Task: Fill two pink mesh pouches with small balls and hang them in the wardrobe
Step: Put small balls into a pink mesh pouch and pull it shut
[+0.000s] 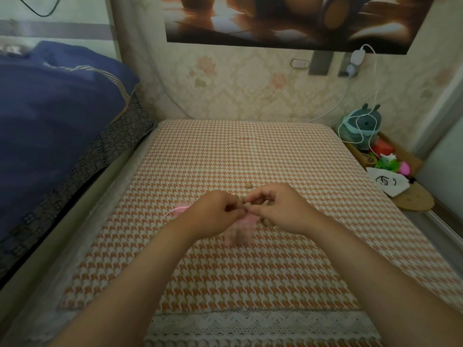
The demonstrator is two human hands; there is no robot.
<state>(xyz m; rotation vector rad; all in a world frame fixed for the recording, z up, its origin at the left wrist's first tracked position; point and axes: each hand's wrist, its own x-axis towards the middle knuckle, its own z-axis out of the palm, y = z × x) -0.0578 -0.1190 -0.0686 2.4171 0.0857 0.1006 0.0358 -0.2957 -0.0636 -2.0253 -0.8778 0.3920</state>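
A pink mesh pouch hangs just above the orange houndstooth table cover, partly hidden by my hands. My left hand pinches the pouch's top edge, and its pink drawstring trails to the left. My right hand pinches a small tan ball at the pouch's mouth, fingertips touching the left hand's. Another ball lies under the right hand, and one loose ball rests on the cover farther back. A second pouch is not visible.
A bed with a blue quilt runs along the left. At the right stand a plush toy with a white cable, colourful small items and a white drawstring bag on a low wooden shelf. The wallpapered wall is behind.
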